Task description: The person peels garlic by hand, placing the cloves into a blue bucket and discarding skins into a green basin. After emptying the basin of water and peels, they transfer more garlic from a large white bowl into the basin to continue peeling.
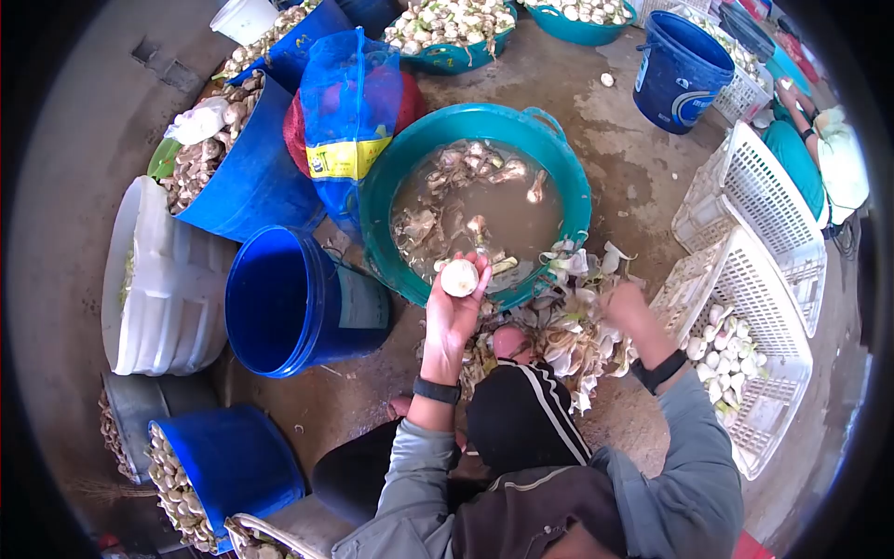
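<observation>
A white garlic bulb [459, 278] rests in my left hand [451, 315], its cut face turned up and my fingers wrapped around it. This hand is at the near rim of the green tub [575, 200], which holds murky water, loose skins and several unpeeled garlic bulbs [536, 186]. To the right, my right hand [628, 309] is curled and slightly blurred above a heap of garlic peels [568, 349]. Its fingers look closed, but whatever they hold cannot be made out.
White crates [745, 210] stand at right, the nearer with peeled garlic bulbs [728, 359]. A blue bucket [358, 298] and tilted blue tubs [251, 177] of garlic line the left. Another blue bucket [680, 74] stands beyond. A co-worker's arm [799, 107] shows at far right.
</observation>
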The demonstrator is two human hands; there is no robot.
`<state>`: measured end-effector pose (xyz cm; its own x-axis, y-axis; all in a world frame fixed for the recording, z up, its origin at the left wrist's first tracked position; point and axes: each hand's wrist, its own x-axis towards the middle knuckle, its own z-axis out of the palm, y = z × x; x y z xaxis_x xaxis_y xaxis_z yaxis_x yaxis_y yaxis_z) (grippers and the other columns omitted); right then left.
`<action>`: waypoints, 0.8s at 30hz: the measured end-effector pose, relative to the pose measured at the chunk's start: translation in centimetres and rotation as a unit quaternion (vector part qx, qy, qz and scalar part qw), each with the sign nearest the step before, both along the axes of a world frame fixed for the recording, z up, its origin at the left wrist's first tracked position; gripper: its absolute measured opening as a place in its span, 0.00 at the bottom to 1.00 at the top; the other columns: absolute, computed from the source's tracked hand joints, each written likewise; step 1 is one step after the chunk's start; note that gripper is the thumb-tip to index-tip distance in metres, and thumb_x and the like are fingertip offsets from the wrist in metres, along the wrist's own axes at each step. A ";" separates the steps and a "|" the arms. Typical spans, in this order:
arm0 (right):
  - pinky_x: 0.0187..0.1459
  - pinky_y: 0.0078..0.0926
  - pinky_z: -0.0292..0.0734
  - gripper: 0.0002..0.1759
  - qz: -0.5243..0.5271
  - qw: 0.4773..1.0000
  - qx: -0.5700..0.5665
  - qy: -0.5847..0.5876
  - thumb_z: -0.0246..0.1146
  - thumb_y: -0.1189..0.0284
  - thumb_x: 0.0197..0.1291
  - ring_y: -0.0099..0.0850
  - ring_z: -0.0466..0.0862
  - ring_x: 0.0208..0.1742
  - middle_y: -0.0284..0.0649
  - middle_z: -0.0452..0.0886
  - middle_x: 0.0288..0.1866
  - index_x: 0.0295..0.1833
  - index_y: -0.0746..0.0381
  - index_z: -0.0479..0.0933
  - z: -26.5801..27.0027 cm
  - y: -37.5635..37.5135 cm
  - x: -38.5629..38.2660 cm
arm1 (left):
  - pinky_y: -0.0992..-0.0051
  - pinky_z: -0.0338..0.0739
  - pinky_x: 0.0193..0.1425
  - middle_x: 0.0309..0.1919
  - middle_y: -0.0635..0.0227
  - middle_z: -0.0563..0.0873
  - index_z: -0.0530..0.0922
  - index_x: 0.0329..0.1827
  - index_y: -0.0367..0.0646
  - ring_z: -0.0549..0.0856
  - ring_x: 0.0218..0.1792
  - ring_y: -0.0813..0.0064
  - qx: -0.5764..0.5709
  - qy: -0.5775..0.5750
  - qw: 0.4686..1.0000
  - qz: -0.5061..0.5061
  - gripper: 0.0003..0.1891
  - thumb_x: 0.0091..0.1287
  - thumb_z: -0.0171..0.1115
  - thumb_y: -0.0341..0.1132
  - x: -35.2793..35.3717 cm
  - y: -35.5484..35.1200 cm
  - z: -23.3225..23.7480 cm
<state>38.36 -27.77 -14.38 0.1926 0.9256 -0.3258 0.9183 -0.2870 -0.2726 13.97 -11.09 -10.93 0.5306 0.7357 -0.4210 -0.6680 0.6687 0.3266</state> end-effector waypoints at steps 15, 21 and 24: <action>0.44 0.37 0.75 0.08 0.104 0.965 0.239 -0.038 0.57 0.71 0.50 0.38 0.80 0.44 0.39 0.81 0.40 0.36 0.52 0.80 -11.0 28.4 -4.2 | 0.58 0.66 0.60 0.50 0.53 0.78 0.72 0.58 0.40 0.74 0.54 0.53 0.503 0.833 0.056 0.222 0.21 0.62 0.59 0.35 -15.9 11.1 13.8; 0.46 0.41 0.73 0.11 0.119 0.974 0.125 0.146 0.56 0.70 0.57 0.41 0.79 0.44 0.35 0.78 0.50 0.42 0.53 0.82 -22.2 29.1 -5.1 | 0.63 0.66 0.61 0.48 0.57 0.79 0.78 0.48 0.40 0.75 0.55 0.58 0.598 0.686 0.413 0.040 0.13 0.59 0.59 0.27 -6.7 8.3 5.5; 0.45 0.34 0.75 0.20 0.024 0.910 -0.004 0.413 0.55 0.67 0.63 0.37 0.81 0.43 0.38 0.77 0.52 0.61 0.54 0.71 -9.1 26.6 -5.3 | 0.66 0.73 0.55 0.51 0.54 0.78 0.76 0.52 0.39 0.79 0.50 0.57 0.561 0.623 0.542 -0.066 0.16 0.60 0.59 0.29 -4.7 7.5 1.7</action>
<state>33.03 -1.15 -23.50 -0.1622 0.9233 -0.3482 0.4127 -0.2570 -0.8739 9.28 -3.55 -9.18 0.4285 0.8894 0.1589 0.5670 -0.4017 0.7191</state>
